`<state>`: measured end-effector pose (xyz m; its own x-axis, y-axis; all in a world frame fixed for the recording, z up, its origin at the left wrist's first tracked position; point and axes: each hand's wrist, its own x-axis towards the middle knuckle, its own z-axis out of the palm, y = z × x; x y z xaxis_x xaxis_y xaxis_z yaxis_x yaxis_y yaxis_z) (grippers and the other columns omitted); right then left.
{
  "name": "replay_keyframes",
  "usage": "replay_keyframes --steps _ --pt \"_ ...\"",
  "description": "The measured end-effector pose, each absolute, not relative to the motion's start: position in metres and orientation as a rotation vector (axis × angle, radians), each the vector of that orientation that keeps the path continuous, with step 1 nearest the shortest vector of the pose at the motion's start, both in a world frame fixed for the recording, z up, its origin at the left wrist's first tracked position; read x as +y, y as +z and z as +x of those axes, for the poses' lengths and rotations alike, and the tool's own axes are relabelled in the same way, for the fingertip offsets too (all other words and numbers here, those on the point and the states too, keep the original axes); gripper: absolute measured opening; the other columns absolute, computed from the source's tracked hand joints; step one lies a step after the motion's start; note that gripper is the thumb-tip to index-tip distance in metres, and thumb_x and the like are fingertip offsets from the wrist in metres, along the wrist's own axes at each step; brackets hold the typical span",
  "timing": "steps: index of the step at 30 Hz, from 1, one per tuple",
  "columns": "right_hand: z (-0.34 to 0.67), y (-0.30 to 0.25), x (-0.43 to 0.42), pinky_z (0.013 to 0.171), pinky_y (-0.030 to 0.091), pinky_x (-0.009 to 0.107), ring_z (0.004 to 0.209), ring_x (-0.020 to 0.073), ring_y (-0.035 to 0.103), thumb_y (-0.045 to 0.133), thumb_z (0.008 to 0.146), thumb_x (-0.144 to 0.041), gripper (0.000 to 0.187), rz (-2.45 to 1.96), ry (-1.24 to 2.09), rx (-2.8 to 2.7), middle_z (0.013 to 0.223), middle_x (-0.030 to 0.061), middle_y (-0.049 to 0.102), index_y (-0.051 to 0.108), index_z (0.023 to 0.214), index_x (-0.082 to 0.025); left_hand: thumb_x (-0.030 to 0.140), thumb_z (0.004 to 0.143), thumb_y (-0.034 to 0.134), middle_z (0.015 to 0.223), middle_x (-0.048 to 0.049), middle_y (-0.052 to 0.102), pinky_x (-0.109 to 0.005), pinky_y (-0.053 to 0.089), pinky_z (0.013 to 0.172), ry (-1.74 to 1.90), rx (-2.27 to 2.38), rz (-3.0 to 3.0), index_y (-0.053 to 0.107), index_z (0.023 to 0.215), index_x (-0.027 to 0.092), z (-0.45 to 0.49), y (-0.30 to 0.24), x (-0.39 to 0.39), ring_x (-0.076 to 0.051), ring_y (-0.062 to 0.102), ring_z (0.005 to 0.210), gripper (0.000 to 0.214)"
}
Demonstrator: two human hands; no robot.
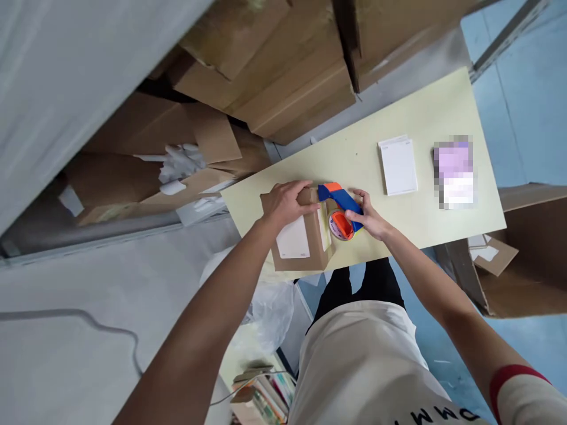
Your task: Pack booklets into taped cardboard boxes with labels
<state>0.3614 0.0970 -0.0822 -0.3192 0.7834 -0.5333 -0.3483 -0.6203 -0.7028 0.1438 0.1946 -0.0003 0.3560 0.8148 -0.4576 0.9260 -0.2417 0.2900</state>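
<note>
A small brown cardboard box (305, 251) with a white label stands near the front edge of a pale yellow table (354, 156). My left hand (286, 202) presses down on the box's top, fingers spread over its far edge. My right hand (370, 218) grips a blue and orange tape dispenser (340, 203) with a roll of tape. The dispenser's head rests against the box's upper right edge.
A white pad (398, 166) and a blurred purple and white item (455, 172) lie further right on the table. Flattened cardboard (274, 77) is stacked behind the table. An open cardboard box (527, 254) stands on the floor at right. A plastic bag (270, 313) sits below the table.
</note>
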Motion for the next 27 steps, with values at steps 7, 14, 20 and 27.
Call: replay_keyframes --steps 7,14,20,27 --pt "0.365 -0.085 0.108 0.107 0.039 0.054 0.124 0.0341 0.049 0.079 0.064 -0.03 0.092 -1.442 1.796 -1.262 0.133 0.0109 0.053 0.039 0.146 -0.025 0.048 0.091 0.042 0.105 -0.0093 0.073 -0.038 0.038 0.089 -0.155 1.64 2.123 0.07 0.101 0.022 0.147 -0.006 0.186 -0.028 0.064 0.101 0.039" --pt "0.374 -0.081 0.074 0.087 0.054 0.042 0.093 0.0252 0.066 0.069 0.066 -0.014 0.092 -1.42 1.915 -1.348 0.111 0.0037 0.069 0.034 0.149 -0.03 0.054 0.091 0.04 0.102 -0.0094 0.073 -0.035 0.038 0.083 -0.147 1.659 2.151 0.071 0.097 0.023 0.148 -0.003 0.186 -0.028 0.062 0.098 0.045" --pt "0.368 -0.065 -0.048 0.094 0.05 0.04 0.106 0.0247 0.062 0.062 0.059 -0.007 0.098 -1.427 1.956 -1.367 0.125 0.0045 0.064 0.031 0.15 -0.028 0.06 0.091 0.034 0.106 -0.0114 0.07 -0.037 0.037 0.085 -0.172 1.731 2.11 0.068 0.106 0.02 0.15 -0.004 0.181 -0.03 0.058 0.104 0.055" --pt "0.322 -0.062 -0.109 0.1 0.045 0.04 0.107 0.0224 0.06 0.057 0.062 -0.009 0.095 -1.555 1.797 -1.14 0.128 0.0061 0.062 0.028 0.151 -0.025 0.068 0.088 0.034 0.102 -0.0158 0.069 -0.041 0.039 0.086 -0.081 1.833 2.041 0.068 0.096 0.019 0.143 -0.009 0.181 -0.033 0.057 0.105 0.06"
